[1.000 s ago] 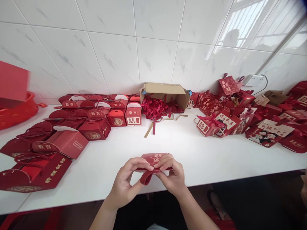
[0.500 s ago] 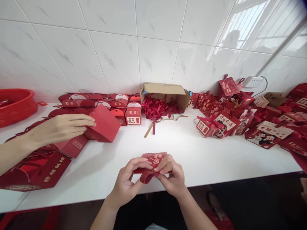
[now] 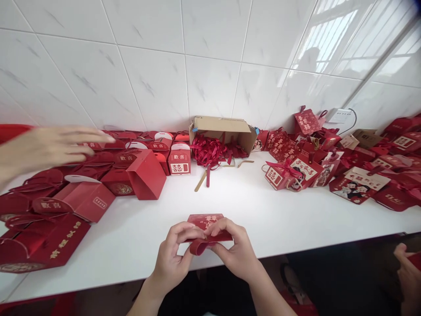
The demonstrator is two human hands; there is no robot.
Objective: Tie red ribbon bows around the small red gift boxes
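Note:
Near the front edge of the table, my left hand [image 3: 174, 252] and my right hand [image 3: 235, 250] are both closed on a small red gift box [image 3: 205, 218] with pale printed characters. A looped red strap [image 3: 198, 247] sticks out toward me between the hands. Fingers of both hands pinch at the base of this loop, on the box's near edge. The fingers cover much of the box, so the fastening under them is hidden.
A co-worker's blurred hand [image 3: 62, 145] hovers over rows of red boxes at left, beside a plain red box [image 3: 148, 175]. A cardboard box [image 3: 223, 124] holds red straps at the wall. Finished-looking boxes [image 3: 307, 169] crowd the right. Another person's hand [image 3: 408, 274] shows lower right.
The co-worker's hand at left has let go of the plain red box, which now stands on the table, and moved left. My hands keep their hold with small finger shifts.

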